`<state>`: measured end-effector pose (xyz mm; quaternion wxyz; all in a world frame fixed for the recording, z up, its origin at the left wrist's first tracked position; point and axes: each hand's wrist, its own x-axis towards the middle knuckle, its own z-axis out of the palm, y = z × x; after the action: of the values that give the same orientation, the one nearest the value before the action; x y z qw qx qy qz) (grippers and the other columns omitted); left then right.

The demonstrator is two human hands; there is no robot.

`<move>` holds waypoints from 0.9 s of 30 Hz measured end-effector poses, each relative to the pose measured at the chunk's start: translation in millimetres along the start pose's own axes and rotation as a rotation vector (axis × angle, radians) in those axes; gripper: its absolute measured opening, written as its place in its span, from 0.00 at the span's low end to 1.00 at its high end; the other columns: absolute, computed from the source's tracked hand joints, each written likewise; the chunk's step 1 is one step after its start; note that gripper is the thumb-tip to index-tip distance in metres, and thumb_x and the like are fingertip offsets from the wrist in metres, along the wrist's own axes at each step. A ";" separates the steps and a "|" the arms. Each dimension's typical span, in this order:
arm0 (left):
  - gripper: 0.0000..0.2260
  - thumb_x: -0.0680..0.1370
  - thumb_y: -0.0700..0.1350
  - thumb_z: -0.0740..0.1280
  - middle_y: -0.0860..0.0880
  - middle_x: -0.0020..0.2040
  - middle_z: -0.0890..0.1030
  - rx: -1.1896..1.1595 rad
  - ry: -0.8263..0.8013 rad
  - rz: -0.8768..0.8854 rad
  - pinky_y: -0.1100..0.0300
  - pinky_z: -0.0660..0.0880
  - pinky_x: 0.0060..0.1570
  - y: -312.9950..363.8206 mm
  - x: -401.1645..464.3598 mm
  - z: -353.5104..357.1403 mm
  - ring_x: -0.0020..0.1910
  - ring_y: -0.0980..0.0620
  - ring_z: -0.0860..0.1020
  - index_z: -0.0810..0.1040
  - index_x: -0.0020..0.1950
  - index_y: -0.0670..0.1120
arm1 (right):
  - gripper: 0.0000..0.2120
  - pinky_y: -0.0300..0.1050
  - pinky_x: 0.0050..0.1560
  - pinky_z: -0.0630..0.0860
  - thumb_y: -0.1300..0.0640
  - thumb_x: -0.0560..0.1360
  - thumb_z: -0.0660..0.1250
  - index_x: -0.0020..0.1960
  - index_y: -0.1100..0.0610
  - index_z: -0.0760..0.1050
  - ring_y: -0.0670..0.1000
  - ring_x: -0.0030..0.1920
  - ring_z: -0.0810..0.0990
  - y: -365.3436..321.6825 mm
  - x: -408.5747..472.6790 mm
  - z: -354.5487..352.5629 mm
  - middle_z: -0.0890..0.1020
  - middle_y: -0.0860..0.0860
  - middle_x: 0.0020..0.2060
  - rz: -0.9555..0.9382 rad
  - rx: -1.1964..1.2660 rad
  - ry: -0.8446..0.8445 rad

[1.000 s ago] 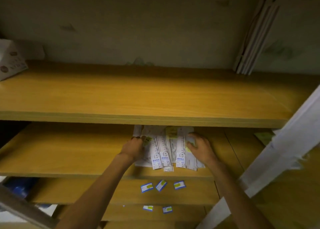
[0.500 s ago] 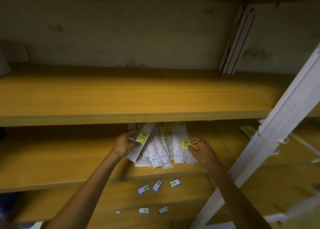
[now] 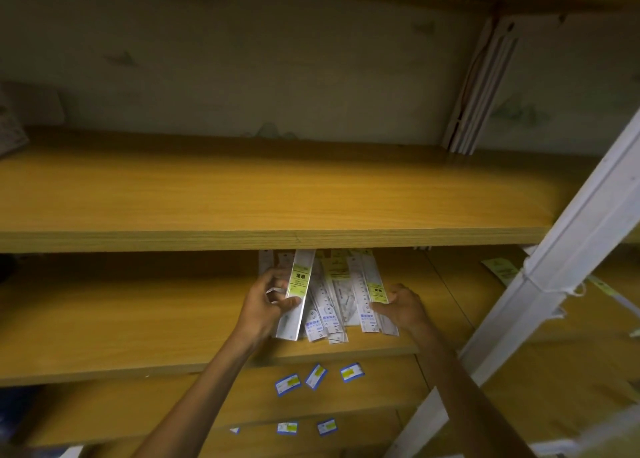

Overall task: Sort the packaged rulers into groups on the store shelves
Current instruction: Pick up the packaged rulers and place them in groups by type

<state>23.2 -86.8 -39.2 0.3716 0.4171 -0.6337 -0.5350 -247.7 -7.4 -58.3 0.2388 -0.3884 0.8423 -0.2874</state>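
A loose pile of packaged rulers [image 3: 332, 298] lies on the middle wooden shelf [image 3: 138, 326], its far ends hidden under the shelf above. My left hand [image 3: 265, 302] grips one long clear ruler pack with a yellow-green label [image 3: 298, 293], lifted off the left side of the pile and nearly upright. At the pile's right edge, my right hand [image 3: 403, 305] has its thumb and fingers closed on another yellow-labelled ruler pack [image 3: 374, 295], which still rests on the heap.
The upper shelf [image 3: 277, 194] juts out above the pile. White flat packs [image 3: 481, 87] lean at its back right. A white shelf post [image 3: 540, 284] slants down the right side. Small blue-and-yellow packets [image 3: 315, 376] lie on the lower shelves. More labelled packs [image 3: 498, 269] lie beyond the post.
My left hand has picked one ruler pack out of the pile and turned it more upright. My right hand shifted to the pack at the pile's right edge. The view swung left.
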 end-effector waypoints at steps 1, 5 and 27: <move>0.22 0.70 0.35 0.74 0.40 0.53 0.77 0.006 0.000 -0.004 0.54 0.79 0.43 -1.3 -0.7 0.1 0.47 0.41 0.78 0.74 0.61 0.47 | 0.32 0.42 0.51 0.73 0.54 0.68 0.76 0.67 0.63 0.69 0.59 0.60 0.77 1.3 1.6 -1.9 0.77 0.59 0.62 0.031 0.030 -0.011; 0.22 0.70 0.35 0.74 0.41 0.53 0.78 0.026 -0.012 -0.003 0.53 0.80 0.44 -1.0 -2.5 2.4 0.51 0.40 0.78 0.74 0.61 0.48 | 0.24 0.42 0.43 0.77 0.61 0.68 0.76 0.60 0.65 0.73 0.57 0.50 0.80 3.7 0.7 -6.2 0.81 0.59 0.54 0.056 0.151 0.001; 0.28 0.70 0.31 0.73 0.47 0.44 0.73 -0.026 -0.180 0.110 0.70 0.74 0.37 8.5 -42.6 47.4 0.40 0.53 0.74 0.73 0.66 0.50 | 0.22 0.33 0.45 0.75 0.69 0.75 0.64 0.63 0.50 0.72 0.44 0.50 0.81 34.9 -100.6 -47.8 0.82 0.48 0.51 -0.222 0.529 0.147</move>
<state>-5.4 -29.3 -39.0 0.3474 0.3270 -0.6794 -0.5575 -236.9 105.1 -29.2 0.2373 -0.3806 0.7056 -0.5486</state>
